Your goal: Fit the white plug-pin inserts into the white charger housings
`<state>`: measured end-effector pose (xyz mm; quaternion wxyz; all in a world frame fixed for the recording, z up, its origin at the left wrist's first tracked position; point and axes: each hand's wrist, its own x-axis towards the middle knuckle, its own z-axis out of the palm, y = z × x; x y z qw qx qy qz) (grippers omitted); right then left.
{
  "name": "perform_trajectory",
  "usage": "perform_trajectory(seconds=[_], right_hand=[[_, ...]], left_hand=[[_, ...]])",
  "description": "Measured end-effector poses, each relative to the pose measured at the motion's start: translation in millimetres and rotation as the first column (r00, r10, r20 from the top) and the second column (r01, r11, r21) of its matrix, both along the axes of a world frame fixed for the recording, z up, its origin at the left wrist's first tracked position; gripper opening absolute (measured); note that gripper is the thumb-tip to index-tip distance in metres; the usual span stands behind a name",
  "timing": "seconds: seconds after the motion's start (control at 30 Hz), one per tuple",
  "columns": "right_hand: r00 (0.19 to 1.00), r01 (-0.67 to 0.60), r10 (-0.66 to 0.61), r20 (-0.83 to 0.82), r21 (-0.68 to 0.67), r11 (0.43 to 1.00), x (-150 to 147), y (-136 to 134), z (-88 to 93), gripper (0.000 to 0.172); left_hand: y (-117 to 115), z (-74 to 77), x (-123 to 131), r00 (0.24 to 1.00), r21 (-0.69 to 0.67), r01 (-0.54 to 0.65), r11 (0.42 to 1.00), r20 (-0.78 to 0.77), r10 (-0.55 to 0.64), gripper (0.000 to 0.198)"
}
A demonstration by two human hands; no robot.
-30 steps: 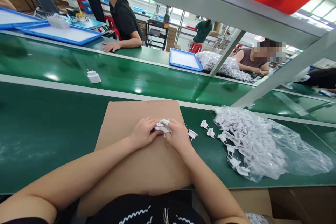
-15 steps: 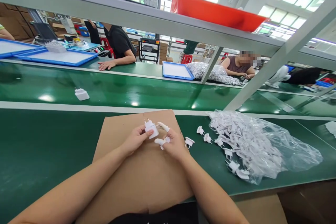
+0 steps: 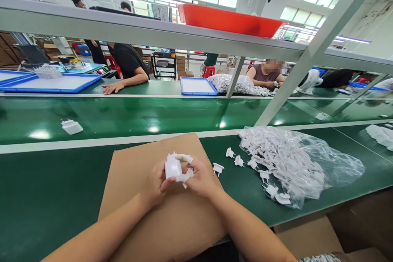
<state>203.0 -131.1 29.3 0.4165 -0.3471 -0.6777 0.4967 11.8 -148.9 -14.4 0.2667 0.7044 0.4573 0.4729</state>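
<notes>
My left hand is closed around a white wall charger, whose two pins point up and away. The thumb and forefinger of my right hand wear white finger cots and touch the charger's right side. A small white plug piece sits curled in that hand's other fingers, partly hidden. Both hands are above a brown cardboard sheet. Just right of my right hand lies a loose plug head with two pins.
A clear plastic bag spills many white plug heads on the right. Another charger lies on the green belt. A slanted metal post and a shelf with a red tray stand ahead. Co-workers sit beyond.
My left hand has turned the charger more upright. My right thumb and forefinger have closed in from apart to touch it. The view has swung slightly.
</notes>
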Motion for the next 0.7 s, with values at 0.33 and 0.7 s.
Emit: perform_trajectory(seconds=[0.33,0.7], right_hand=[[0.984,-0.02,-0.005,-0.179,-0.135,0.991,-17,-14,-9.6,0.054],[0.973,0.118,-0.083,0.216,-0.157,0.98,2,6,-2.0,0.059]], left_hand=[[-4,6.7,-3,0.975,0.224,-0.131,0.966,-0.145,0.166,0.07],[13,-2.2,15,0.933,-0.327,0.117,0.938,0.361,0.01,0.06]])
